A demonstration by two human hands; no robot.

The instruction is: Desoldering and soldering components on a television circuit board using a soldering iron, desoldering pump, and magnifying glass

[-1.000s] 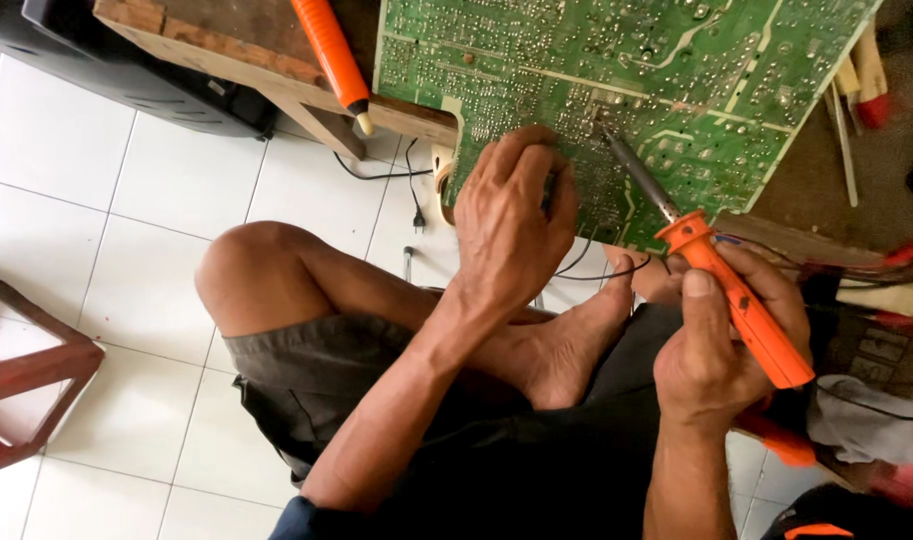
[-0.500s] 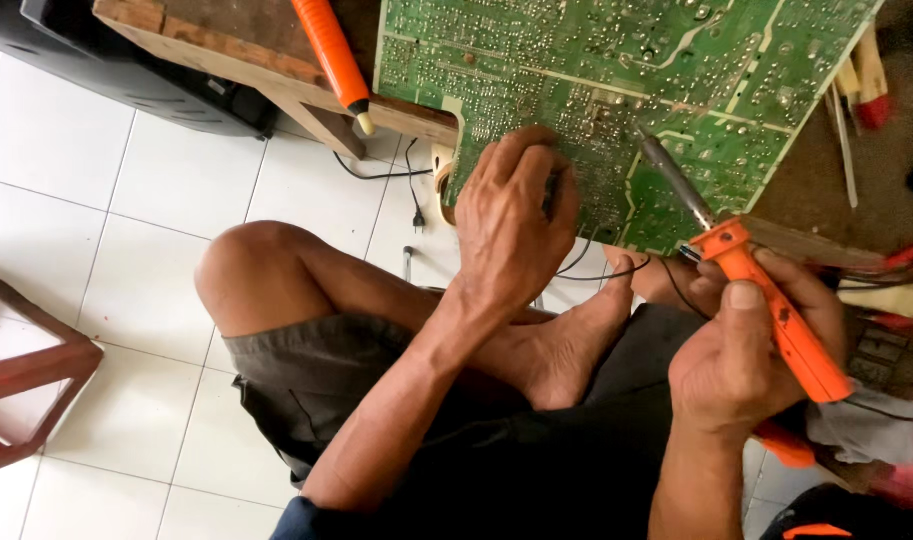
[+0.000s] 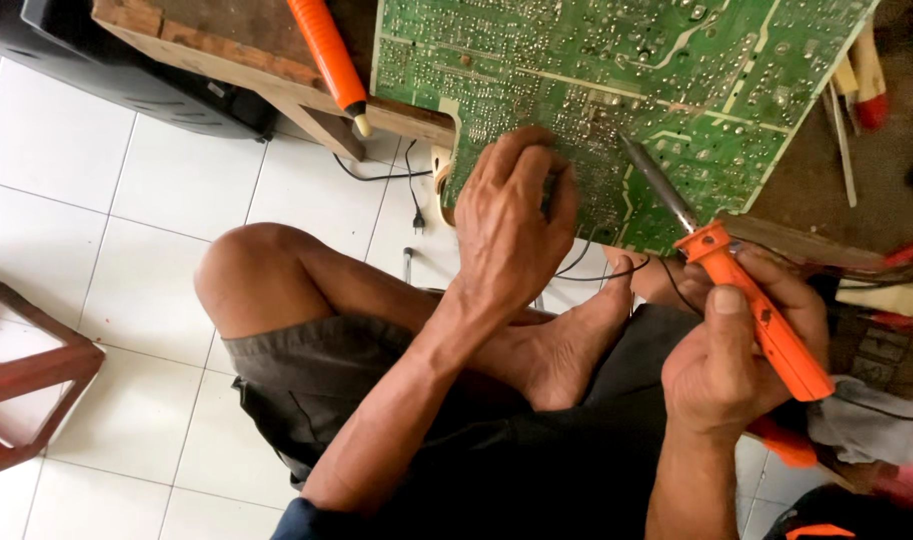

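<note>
A large green circuit board (image 3: 616, 70), solder side up, leans over a low wooden table. My left hand (image 3: 511, 225) rests on the board's lower edge, fingers curled over it. My right hand (image 3: 731, 350) grips an orange-handled soldering iron (image 3: 756, 310); its metal tip (image 3: 641, 165) points up-left onto the board, just right of my left fingers. I sit cross-legged on the floor, bare foot (image 3: 576, 340) under the board.
A second orange tool (image 3: 326, 55) lies on the wooden table (image 3: 216, 60) at the top left. White floor tiles (image 3: 126, 190) spread to the left, with a red-brown wooden stool (image 3: 21, 380) at the left edge. Black wires (image 3: 406, 185) hang below the board. Red tools clutter the right.
My right hand first drew the soldering iron back to the right, then brought its tip up-left onto the board again. My left hand stayed in place.
</note>
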